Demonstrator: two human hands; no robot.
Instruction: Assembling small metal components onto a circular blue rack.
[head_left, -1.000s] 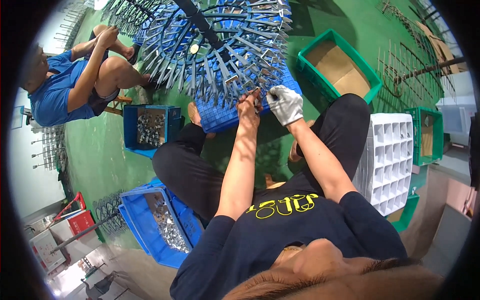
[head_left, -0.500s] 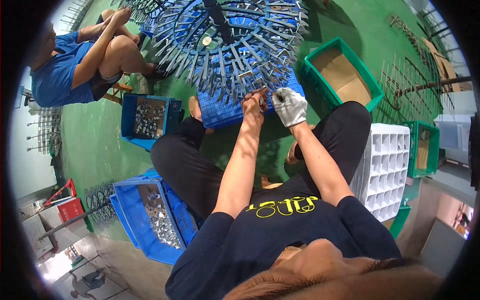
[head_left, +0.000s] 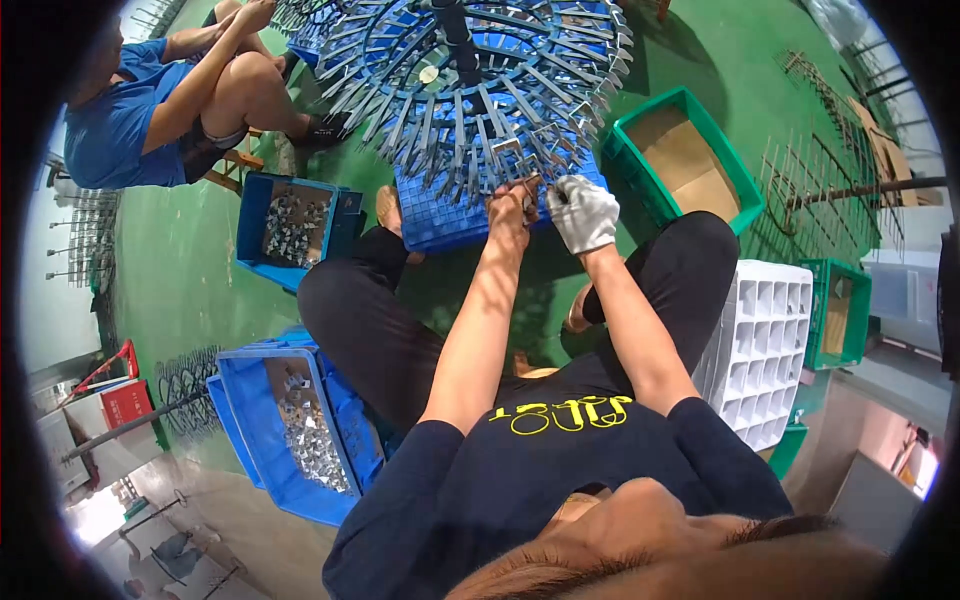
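Note:
A round rack (head_left: 468,92) with many grey metal prongs spreading from a dark central post stands before me. My bare left hand (head_left: 511,208) is closed at the rack's near edge, its fingertips pinched by the prong ends; what they grip is too small to make out. Close beside it on the right, my right hand (head_left: 584,214) wears a white glove and has its fingers curled together. Whatever it holds is hidden. A small bright square metal piece (head_left: 507,147) sits on the prongs just beyond my left fingers. Under the rack lies a blue plastic crate (head_left: 432,222).
Small metal pieces fill part of a blue bin (head_left: 258,268) and another blue bin (head_left: 312,502) at my left. A green bin (head_left: 618,160) lined with cardboard stands right, near a white compartment tray (head_left: 745,345). A co-worker (head_left: 120,120) sits far left.
The rack appears slightly turned and shifted right, with a bright square piece now clearer near my left fingers. My hands stay near its edge. The co-worker's hands have shifted toward the top edge.

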